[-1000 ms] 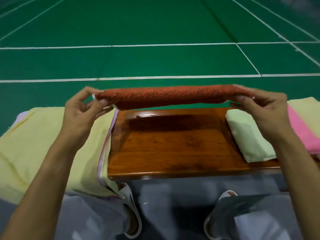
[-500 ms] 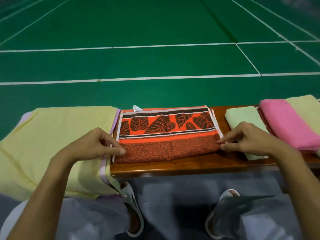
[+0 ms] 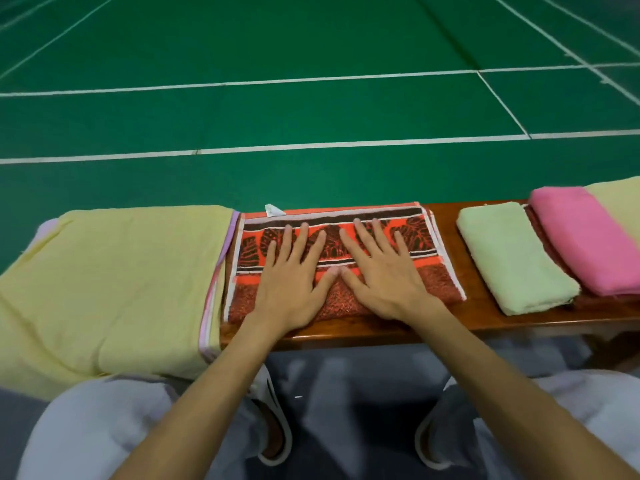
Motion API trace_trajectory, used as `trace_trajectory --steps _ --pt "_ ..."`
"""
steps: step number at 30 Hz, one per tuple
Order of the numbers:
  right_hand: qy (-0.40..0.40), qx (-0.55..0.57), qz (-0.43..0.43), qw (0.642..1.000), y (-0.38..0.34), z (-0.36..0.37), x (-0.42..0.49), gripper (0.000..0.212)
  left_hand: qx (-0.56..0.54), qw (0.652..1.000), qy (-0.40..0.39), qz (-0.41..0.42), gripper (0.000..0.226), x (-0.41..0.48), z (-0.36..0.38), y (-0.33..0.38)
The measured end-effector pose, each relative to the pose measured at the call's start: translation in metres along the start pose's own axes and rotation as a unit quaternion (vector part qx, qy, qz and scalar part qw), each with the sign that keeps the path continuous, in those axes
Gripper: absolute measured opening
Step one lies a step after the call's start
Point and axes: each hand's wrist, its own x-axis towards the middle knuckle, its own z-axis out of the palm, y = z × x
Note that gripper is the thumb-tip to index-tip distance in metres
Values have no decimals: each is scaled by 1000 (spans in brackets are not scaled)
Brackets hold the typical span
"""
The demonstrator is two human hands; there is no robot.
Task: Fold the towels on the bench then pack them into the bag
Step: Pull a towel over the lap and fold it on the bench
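I see left hand (image 3: 292, 275) and right hand (image 3: 381, 271) flat, open, pressing orange towel (image 3: 440, 282); outward smoothing may skew its fold on the bench (image 3: 485, 313).

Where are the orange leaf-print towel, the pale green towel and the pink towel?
orange leaf-print towel (image 3: 438, 284): head view, textured band, right end
pale green towel (image 3: 512, 258): head view, top face middle
pink towel (image 3: 585, 244): head view, top face middle

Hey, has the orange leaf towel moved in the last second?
Yes. The orange towel was held above the bench; now it lies flat on it.
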Motion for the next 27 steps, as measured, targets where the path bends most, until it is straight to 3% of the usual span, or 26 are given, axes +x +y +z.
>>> trace_trajectory --steps 7,13,18,23,27 --pt "29 -4 119 993 48 -5 -14 80 22 995 15 -91 82 -3 -7 -53" --pt "25 11 160 987 61 -10 -21 88 29 995 11 -95 82 -5 -10 -54" --pt "142 -11 221 965 59 -19 -21 75 6 996 49 -80 76 -6 -17 -31" --pt "124 34 262 956 56 -32 -15 63 -18 999 21 -24 72 -2 -8 13" --pt "137 106 229 958 58 -38 -12 37 2 1000 -1 -28 72 6 5 29"
